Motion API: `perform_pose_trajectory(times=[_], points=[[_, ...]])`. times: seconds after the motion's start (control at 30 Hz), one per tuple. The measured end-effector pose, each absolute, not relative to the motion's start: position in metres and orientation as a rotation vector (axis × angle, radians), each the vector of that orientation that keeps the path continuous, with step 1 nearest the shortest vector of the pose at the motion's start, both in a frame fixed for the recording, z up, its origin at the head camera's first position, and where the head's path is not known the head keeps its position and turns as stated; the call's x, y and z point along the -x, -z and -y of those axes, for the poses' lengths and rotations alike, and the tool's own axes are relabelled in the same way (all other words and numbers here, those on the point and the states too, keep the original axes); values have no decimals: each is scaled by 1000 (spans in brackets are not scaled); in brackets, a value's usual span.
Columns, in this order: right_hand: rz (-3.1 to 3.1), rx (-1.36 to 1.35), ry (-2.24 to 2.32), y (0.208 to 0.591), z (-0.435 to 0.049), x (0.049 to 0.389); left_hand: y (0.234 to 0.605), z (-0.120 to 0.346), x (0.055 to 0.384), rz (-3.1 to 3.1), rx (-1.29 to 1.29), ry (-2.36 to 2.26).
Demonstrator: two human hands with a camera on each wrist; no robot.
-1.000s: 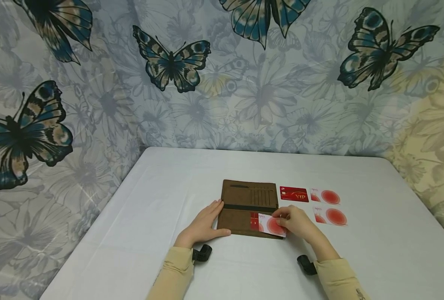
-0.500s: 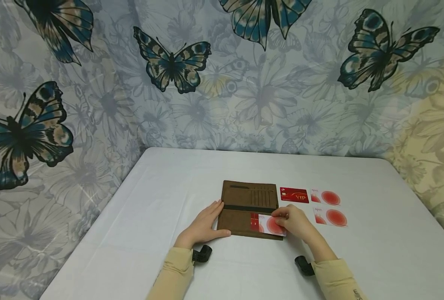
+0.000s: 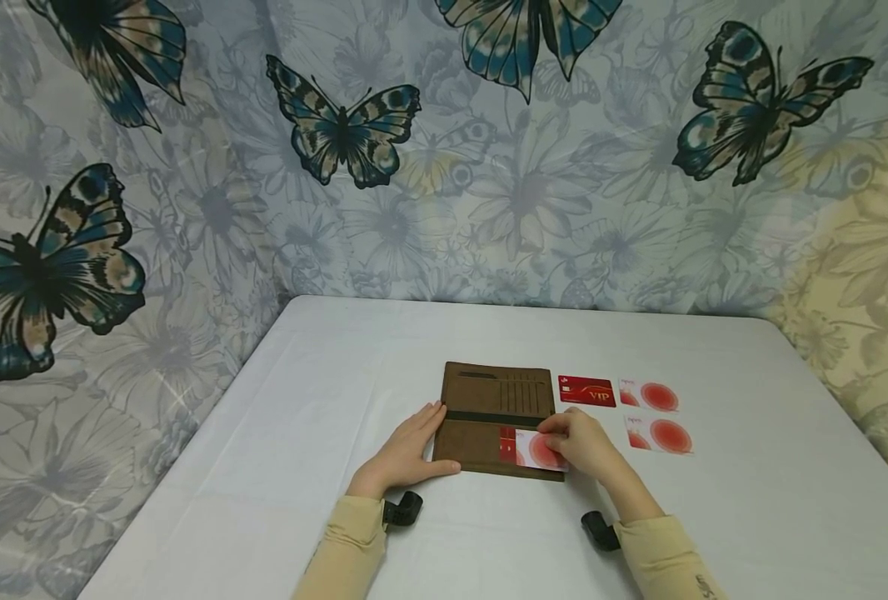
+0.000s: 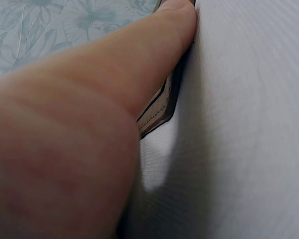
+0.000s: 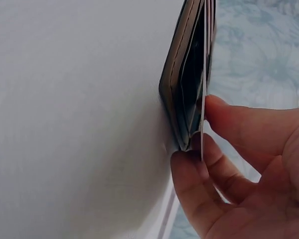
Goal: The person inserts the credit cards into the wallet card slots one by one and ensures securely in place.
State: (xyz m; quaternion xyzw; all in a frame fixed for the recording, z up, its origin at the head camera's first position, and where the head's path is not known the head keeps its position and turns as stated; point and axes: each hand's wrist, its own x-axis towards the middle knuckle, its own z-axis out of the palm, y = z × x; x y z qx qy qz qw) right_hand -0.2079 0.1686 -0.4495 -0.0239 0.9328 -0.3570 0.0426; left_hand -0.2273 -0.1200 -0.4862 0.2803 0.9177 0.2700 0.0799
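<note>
A brown wallet (image 3: 481, 446) lies unfolded on the table, card slots showing on its far half. My left hand (image 3: 406, 446) rests at its left edge with fingers extended, the thumb on the near left corner. Between thumb and fingers, my right hand (image 3: 582, 442) pinches a white card with a red circle (image 3: 528, 448) over the near half's right side. Edge-on in the right wrist view, that white card (image 5: 204, 74) stands slightly off the wallet's layers. A red strip (image 3: 507, 445) shows at the card's left; whether it is a separate card, I cannot tell.
Right of the wallet lies a red VIP card (image 3: 587, 391). Beyond it are two white cards with red circles, a far one (image 3: 650, 395) and a near one (image 3: 659, 435). A white cloth covers the table (image 3: 264, 400); butterfly-patterned fabric (image 3: 526, 192) hangs behind.
My right hand and the pinched card have shifted slightly left over the wallet. The left hand and the loose cards keep their places.
</note>
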Motion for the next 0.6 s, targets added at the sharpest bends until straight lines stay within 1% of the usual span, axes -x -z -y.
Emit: perform_pose_trajectory(times=[0.6], points=[[-2872,52,1091,449,-157,212,488,121,229,-2745,-844,-795]])
